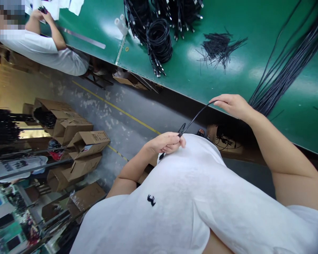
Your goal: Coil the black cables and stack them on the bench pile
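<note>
A black cable (197,115) runs between my two hands, in front of my white shirt. My left hand (169,143) is closed round one part of it, with a small loop standing up above the fingers and a dark end showing below them. Farther up and to the right, my right hand (231,104) pinches the cable between thumb and fingers, close to the table's edge. Beside that hand, a long bundle of loose black cables (288,76) lies on the green table (228,83).
Coiled cables (159,40) with metal plugs and a pile of short black ties (219,49) lie on the table. A white spool (121,25) and a metal ruler (83,38) are farther left, near a seated co-worker (47,49). Cardboard boxes (88,143) stand across the floor.
</note>
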The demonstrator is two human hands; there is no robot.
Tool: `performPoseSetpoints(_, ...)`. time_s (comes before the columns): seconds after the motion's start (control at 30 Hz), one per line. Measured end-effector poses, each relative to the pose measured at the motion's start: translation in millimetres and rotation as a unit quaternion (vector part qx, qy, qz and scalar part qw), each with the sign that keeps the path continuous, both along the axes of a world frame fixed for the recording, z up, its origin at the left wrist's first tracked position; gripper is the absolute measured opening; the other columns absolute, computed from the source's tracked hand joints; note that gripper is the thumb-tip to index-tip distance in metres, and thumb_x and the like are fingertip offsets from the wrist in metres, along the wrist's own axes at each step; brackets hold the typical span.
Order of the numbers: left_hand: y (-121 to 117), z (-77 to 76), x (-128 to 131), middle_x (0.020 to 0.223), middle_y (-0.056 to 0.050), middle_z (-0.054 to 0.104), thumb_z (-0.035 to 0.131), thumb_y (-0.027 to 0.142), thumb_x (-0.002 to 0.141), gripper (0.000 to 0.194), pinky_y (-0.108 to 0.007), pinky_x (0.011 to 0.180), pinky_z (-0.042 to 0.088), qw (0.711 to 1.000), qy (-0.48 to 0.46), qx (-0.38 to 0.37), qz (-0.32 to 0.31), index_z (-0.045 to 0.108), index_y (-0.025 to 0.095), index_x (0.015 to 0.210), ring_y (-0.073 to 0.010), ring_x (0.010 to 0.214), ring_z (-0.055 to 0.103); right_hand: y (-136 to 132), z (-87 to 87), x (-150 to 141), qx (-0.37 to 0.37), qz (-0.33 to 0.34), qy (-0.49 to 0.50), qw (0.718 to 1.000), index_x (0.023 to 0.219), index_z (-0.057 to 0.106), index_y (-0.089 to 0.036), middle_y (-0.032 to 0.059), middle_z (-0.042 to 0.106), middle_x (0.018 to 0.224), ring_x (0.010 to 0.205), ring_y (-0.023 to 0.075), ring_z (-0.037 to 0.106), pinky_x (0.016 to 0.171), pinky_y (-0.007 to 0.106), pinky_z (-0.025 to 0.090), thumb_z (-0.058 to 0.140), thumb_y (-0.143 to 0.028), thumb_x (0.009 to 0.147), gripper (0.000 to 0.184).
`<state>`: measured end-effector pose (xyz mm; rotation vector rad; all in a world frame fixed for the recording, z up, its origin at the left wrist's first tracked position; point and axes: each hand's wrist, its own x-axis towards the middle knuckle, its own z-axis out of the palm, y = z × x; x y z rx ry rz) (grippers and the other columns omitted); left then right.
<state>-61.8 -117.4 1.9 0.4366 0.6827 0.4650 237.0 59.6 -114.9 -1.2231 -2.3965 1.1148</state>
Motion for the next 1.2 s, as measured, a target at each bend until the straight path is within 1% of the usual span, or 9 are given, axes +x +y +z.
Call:
performPoseSetpoints(0.13,-1,22.2,-28,0.040,0.013,0.010,0.057,0.053,0.091,0.042,-0.013,0.024,0.010,0.973,0.008,0.043,0.225,0.061,0.018,0.068,-0.0020,0.026,0.006,2,-40.2,31,-0.004,-0.027,-0.038,0.999,0.118,0.070,-0.018,0.0119,0.071,0.112,0.094,0.0240,0.065,0.082,0.035,0.046,0.042,-0.038,0.097,0.040)
performPoseSetpoints(0.27,15,30.7,-50,0.044,0.012,0.016,0.031,0.047,0.104,0.041,-0.013,0.026,0.006,0.873,0.064,0.023,0.482,0.066,0.025,0.111,-0.0039,0.026,0.008,-41,-36.8,43,0.097,0.094,-0.152,0.979,0.099,0.073,-0.014,0.0169,0.073,0.091,0.080,0.0241,0.063,0.071,0.034,0.037,0.042,-0.029,0.098,0.034)
performPoseSetpoints(0.37,32,14.2,-39,0.047,0.010,0.034,0.035,0.037,0.105,0.037,-0.013,0.028,0.014,0.902,0.067,-0.001,0.426,0.062,0.023,0.125,-0.0029,0.028,0.021,-88,3.5,18,0.123,0.225,-0.112,0.960,0.090,0.072,-0.016,0.0111,0.071,0.076,0.069,0.0202,0.061,0.067,0.033,0.033,0.040,-0.029,0.100,0.037)
performPoseSetpoints(0.5,46,-22.7,1,0.067,0.000,0.064,0.057,0.036,0.096,0.031,-0.014,0.046,0.042,0.974,0.113,0.008,0.196,0.068,0.013,0.113,-0.0061,0.050,0.058,-113,63.2,-36,0.069,0.304,0.037,0.950,0.096,0.071,-0.019,0.0074,0.072,0.084,0.075,0.0169,0.062,0.071,0.028,0.038,0.035,-0.038,0.104,0.042)
performPoseSetpoints(0.67,46,-41.2,20,0.078,-0.010,0.074,0.074,0.043,0.083,0.042,-0.027,0.069,0.054,0.986,0.146,0.080,0.014,0.068,0.008,0.106,-0.0166,0.069,0.070,-76,90.7,-41,0.033,0.193,0.053,0.979,0.091,0.069,-0.019,0.0068,0.071,0.087,0.079,0.0178,0.062,0.072,0.027,0.040,0.038,-0.043,0.101,0.041)
performPoseSetpoints(0.8,54,-31.2,-11,0.075,-0.005,0.071,0.070,0.036,0.088,0.032,-0.022,0.066,0.054,0.962,0.172,0.088,0.193,0.068,0.010,0.106,-0.0140,0.071,0.070,-57,74.7,16,-0.068,0.093,-0.017,0.993,0.087,0.067,-0.022,0.0023,0.071,0.087,0.079,0.0171,0.062,0.073,0.026,0.042,0.042,-0.048,0.096,0.038)
performPoseSetpoints(0.93,57,-9.4,-50,0.050,0.007,0.047,0.048,0.022,0.101,0.023,-0.009,0.039,0.034,0.915,0.157,0.002,0.372,0.067,0.011,0.091,-0.0017,0.039,0.048,-44,38.5,82,-0.089,-0.179,-0.156,0.967,0.091,0.070,-0.021,0.0051,0.072,0.095,0.086,0.0202,0.062,0.076,0.029,0.042,0.052,-0.039,0.087,0.026)
performPoseSetpoints(1.03,45,5.8,-64,0.045,0.010,0.033,0.036,0.026,0.105,0.034,-0.008,0.029,0.018,0.896,0.096,-0.035,0.433,0.065,0.013,0.093,0.0007,0.027,0.028,-31,18.2,112,-0.077,-0.308,-0.181,0.931,0.092,0.072,-0.020,0.0056,0.069,0.087,0.078,0.0178,0.058,0.072,0.029,0.039,0.052,-0.034,0.085,0.025)
performPoseSetpoints(1.2,23,16.4,-63,0.042,0.012,0.025,0.024,0.036,0.107,0.046,-0.011,0.024,0.010,0.892,0.069,-0.062,0.442,0.063,0.013,0.114,-0.0008,0.020,0.016,-12,9.9,121,-0.047,-0.356,-0.183,0.915,0.093,0.073,-0.022,0.0035,0.065,0.080,0.075,0.0154,0.053,0.072,0.029,0.038,0.052,-0.030,0.084,0.024)
